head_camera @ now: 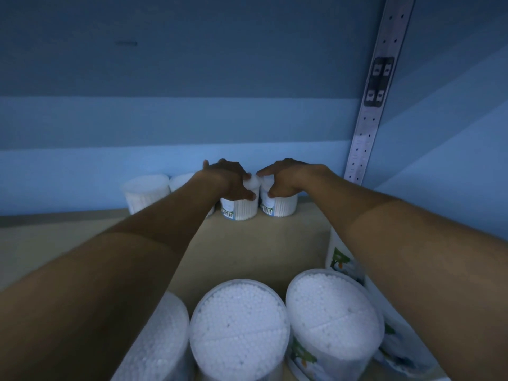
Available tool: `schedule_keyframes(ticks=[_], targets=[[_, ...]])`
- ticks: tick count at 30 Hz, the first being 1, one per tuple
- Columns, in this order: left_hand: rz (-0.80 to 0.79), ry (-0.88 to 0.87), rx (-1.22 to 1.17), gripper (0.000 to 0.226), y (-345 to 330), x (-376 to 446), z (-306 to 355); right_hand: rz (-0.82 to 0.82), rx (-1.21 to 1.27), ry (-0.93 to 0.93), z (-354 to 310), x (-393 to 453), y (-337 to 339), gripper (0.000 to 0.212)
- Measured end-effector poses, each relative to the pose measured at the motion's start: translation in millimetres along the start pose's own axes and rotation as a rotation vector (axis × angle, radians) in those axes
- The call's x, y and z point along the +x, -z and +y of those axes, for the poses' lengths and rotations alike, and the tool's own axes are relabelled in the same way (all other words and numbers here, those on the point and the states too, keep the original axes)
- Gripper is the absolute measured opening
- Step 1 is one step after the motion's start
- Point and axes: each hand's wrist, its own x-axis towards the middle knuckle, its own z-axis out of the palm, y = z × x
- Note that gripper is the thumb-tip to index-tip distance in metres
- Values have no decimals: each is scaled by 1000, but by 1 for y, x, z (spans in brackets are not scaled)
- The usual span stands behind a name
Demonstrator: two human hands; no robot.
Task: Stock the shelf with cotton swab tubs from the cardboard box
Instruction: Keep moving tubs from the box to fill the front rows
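Both arms reach to the back of the shelf. My left hand grips the top of a clear cotton swab tub standing upright against the blue back wall. My right hand grips the top of a second tub right beside it; the two tubs almost touch. Two more tubs stand to the left along the wall, one partly hidden behind my left forearm. Below, several tubs full of white swabs stand in the cardboard box.
The shelf floor stretches left of the tubs. A perforated metal upright runs up the back right corner. A blue side panel closes the right. The box's far wall stands just in front of the shelved tubs.
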Motion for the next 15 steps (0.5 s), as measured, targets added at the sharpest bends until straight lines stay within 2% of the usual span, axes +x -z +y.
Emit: schedule_keyframes(ticks=[8,15], targets=[[-33,-43,41,74,3,-24,7,29,54,-18,4,-20,-9,73],[-52,-56,-23,70,1,-51,11,1,108,-1,-1,-45,-5,66]])
